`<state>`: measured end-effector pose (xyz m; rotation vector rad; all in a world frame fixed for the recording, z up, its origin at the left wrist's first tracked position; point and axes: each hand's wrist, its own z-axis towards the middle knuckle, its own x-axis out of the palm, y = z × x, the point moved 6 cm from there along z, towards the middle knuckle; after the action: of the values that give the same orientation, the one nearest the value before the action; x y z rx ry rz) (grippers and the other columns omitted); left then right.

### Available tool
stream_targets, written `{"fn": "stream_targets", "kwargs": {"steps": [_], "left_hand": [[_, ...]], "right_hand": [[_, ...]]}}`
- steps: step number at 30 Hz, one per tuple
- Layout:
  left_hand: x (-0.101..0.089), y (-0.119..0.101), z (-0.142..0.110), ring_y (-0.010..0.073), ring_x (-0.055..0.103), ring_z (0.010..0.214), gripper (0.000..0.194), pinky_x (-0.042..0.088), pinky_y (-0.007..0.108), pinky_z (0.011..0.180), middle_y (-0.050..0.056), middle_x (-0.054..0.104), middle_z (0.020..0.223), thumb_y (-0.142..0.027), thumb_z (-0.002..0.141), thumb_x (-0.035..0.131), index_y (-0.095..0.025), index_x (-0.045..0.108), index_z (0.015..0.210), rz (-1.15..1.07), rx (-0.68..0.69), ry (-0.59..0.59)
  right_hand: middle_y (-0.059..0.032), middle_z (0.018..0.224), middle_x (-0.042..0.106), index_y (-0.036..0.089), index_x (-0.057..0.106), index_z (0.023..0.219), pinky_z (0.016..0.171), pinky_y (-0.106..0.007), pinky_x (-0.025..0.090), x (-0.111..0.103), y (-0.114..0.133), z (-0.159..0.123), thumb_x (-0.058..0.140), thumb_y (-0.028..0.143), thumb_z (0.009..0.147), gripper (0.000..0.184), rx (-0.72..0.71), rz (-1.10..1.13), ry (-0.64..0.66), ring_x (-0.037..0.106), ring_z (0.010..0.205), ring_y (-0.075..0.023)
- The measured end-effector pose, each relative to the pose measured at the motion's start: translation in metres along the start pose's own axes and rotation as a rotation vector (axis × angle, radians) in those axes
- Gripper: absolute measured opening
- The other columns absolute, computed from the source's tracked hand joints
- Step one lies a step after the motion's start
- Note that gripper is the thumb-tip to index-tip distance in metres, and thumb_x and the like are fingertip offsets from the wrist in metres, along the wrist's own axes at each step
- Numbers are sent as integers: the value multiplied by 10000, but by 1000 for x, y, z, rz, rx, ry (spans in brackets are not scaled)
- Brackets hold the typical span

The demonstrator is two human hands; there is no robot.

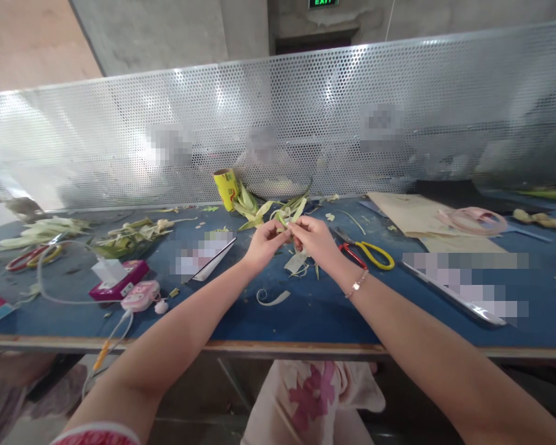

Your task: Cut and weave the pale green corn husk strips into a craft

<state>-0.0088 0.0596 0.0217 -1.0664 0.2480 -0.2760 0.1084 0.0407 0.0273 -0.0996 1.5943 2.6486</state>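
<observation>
Over the middle of the blue table, my left hand (267, 241) and my right hand (311, 237) meet, fingertips pinched together. Between them is a pale green strip of corn husk (282, 219), its ends sticking up above the fingers. Behind my hands lies a heap of green husk leaves (248, 204) beside a yellow roll (225, 188). Husk scraps (298, 262) lie under my hands, and a curled strip (274, 298) rests nearer the table edge. Scissors with red and yellow handles (368, 253) lie just right of my right hand.
A perforated metal screen (278, 123) closes off the back. To the left are husk bundles (132, 238), more scissors (34, 256), a magenta tissue box (120, 281) and a pink charger (141, 296) with cable. Cardboard (403, 213) and a pink tape roll (473, 221) lie right.
</observation>
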Motion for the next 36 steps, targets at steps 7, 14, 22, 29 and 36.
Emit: {"fn": "stream_targets", "kwargs": {"steps": [7,14,22,29,36], "left_hand": [[3,-7,-2,64,433,510,307,313,225,507,-32,551,561,-415,670,739,-158,572,692,60,36,-7],[-9,2,2,70,457,525,204,346,224,523,-28,551,573,-325,664,723,-166,596,652,-110,-31,-158],[-21,6,5,67,503,555,202,364,209,508,-11,593,631,-259,611,729,-154,557,598,-367,-141,-276],[-18,6,4,79,540,578,212,374,198,486,3,607,633,-234,579,759,-146,566,583,-396,-160,-252],[-14,4,4,87,539,578,177,399,233,520,8,609,672,-228,609,739,-145,584,635,-487,-189,-188]], "right_hand": [[69,417,464,207,499,626,434,-249,345,0,-4,1,709,440,695,321,78,155,-8,417,376,-84],[31,621,548,202,577,735,484,-247,336,-6,-17,7,633,499,754,303,146,90,-13,475,523,-101],[-5,589,553,185,606,707,553,-303,416,8,-29,1,698,448,722,280,302,226,348,503,548,-130],[40,585,497,171,555,654,524,-259,358,-8,-21,9,769,333,633,269,297,343,200,438,527,-76],[60,574,445,164,633,797,491,-241,350,-17,-18,12,747,272,638,223,305,493,180,397,503,-63]]}}
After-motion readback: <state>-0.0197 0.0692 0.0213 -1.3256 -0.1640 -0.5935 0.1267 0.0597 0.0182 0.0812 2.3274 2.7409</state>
